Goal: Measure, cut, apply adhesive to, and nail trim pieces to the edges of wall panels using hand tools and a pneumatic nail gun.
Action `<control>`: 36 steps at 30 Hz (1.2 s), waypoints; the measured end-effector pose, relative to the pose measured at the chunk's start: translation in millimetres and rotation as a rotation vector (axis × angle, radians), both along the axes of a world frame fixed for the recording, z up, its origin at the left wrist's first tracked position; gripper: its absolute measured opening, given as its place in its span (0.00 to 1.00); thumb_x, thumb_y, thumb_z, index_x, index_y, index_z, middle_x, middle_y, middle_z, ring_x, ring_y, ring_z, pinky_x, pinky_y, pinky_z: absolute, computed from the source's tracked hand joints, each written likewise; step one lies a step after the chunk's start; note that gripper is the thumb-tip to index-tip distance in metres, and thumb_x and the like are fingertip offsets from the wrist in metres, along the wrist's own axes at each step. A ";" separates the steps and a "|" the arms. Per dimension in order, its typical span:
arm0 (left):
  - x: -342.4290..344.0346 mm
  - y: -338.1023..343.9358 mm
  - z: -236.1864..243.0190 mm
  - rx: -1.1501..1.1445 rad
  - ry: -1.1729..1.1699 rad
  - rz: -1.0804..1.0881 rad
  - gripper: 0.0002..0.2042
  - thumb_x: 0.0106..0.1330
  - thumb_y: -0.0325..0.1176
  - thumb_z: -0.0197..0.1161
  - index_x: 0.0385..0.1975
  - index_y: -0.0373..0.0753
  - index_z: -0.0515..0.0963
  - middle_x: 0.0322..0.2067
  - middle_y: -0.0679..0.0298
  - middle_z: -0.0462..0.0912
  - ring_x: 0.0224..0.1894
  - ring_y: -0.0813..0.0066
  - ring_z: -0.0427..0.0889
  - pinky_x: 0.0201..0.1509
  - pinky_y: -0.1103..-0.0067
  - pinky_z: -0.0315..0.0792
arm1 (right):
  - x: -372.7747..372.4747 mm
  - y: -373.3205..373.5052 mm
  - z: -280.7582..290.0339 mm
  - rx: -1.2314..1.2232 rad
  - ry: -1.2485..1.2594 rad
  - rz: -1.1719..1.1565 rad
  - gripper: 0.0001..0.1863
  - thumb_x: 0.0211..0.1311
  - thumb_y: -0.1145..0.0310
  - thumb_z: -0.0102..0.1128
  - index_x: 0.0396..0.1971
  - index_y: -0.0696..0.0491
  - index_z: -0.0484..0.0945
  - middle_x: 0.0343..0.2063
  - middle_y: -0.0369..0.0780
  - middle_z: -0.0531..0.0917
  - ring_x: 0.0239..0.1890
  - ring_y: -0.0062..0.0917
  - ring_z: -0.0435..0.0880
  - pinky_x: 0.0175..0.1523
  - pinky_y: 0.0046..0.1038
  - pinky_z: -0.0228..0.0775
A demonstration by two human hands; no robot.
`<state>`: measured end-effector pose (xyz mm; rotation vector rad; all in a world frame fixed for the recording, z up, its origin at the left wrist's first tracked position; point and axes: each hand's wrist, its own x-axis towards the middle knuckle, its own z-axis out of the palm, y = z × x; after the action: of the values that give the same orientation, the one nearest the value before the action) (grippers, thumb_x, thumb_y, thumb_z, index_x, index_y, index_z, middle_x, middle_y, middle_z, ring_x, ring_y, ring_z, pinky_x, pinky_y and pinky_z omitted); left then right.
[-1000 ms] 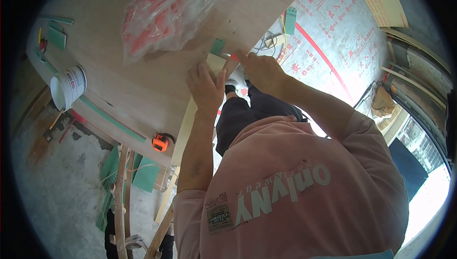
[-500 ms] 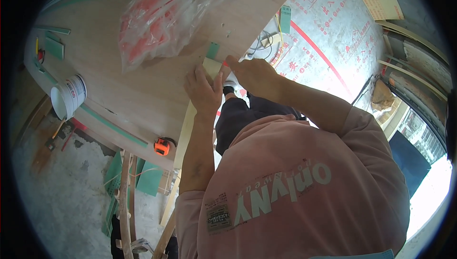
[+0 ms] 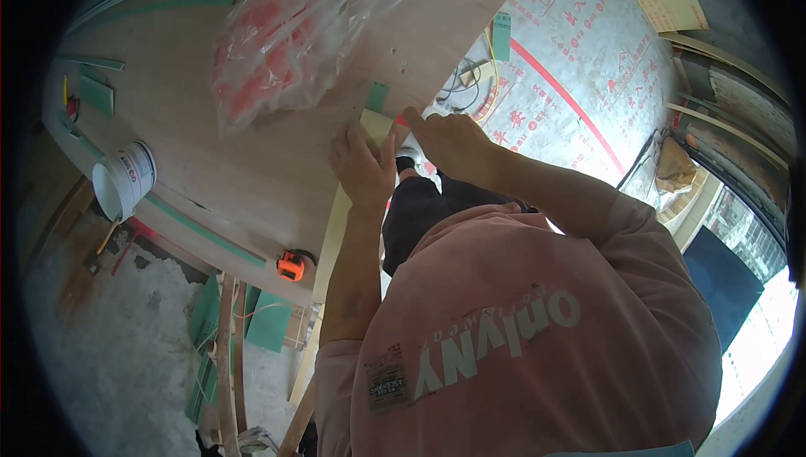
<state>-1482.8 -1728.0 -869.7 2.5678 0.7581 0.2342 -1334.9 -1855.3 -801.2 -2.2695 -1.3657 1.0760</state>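
A long pale wooden strip [image 3: 336, 234] lies along the right edge of the brown work table. My left hand [image 3: 363, 165] grips it near its far end, with the fingers over the top and the thumb toward the right edge. Just right of that, my right hand [image 3: 449, 142] is closed, its fingertips at the end of the strip. A small red thing [image 3: 401, 121] shows between the two hands; its kind is mostly hidden by my fingers. Beyond the strip's end lies a short green board piece [image 3: 377, 96].
On the brown table [image 3: 252, 167] lie a clear plastic bag with red contents [image 3: 281, 49], a white bucket [image 3: 124, 180] on its side and an orange tape measure [image 3: 291, 265]. Cables [image 3: 470, 79] lie on the printed floor sheet [image 3: 562, 96]. Wooden legs [image 3: 225, 356] stand lower left.
The view has shifted slightly, so a yellow box shows more at the top edge. Both hands stay at the end of the wooden strip, with hardly any change in their grip.
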 end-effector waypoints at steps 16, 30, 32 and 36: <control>-3.3 0.7 0.8 0.028 -0.010 0.011 0.30 0.64 0.52 0.62 0.55 0.32 0.69 0.51 0.47 0.73 0.53 0.44 0.72 0.54 0.55 0.66 | 3.3 -22.3 11.4 -0.080 -0.120 0.033 0.19 0.61 0.74 0.54 0.49 0.61 0.62 0.23 0.49 0.83 0.28 0.46 0.86 0.31 0.41 0.78; -1.0 0.1 -0.1 0.010 -0.016 -0.006 0.30 0.64 0.51 0.62 0.55 0.31 0.69 0.50 0.46 0.73 0.52 0.44 0.72 0.55 0.55 0.66 | -1.0 7.7 -11.9 -0.003 -0.068 -0.025 0.18 0.58 0.75 0.56 0.47 0.59 0.63 0.26 0.51 0.83 0.30 0.48 0.86 0.32 0.42 0.78; 2.6 -0.1 0.9 0.016 -0.030 -0.007 0.30 0.63 0.51 0.63 0.55 0.31 0.69 0.50 0.46 0.73 0.52 0.44 0.72 0.55 0.55 0.66 | 0.5 5.9 -7.8 0.007 -0.067 -0.017 0.18 0.58 0.75 0.57 0.47 0.59 0.64 0.26 0.51 0.83 0.31 0.48 0.86 0.33 0.42 0.78; -4.8 2.4 -0.5 0.018 -0.014 -0.083 0.30 0.62 0.50 0.65 0.55 0.32 0.69 0.49 0.48 0.73 0.52 0.46 0.73 0.55 0.55 0.66 | 4.6 2.2 6.9 -0.035 -0.041 -0.048 0.17 0.58 0.75 0.56 0.46 0.60 0.65 0.26 0.53 0.83 0.32 0.48 0.86 0.36 0.44 0.78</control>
<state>-1487.6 -1725.6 -870.2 2.6054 0.6459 0.2338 -1330.2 -1853.1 -794.3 -2.3497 -1.3104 1.0516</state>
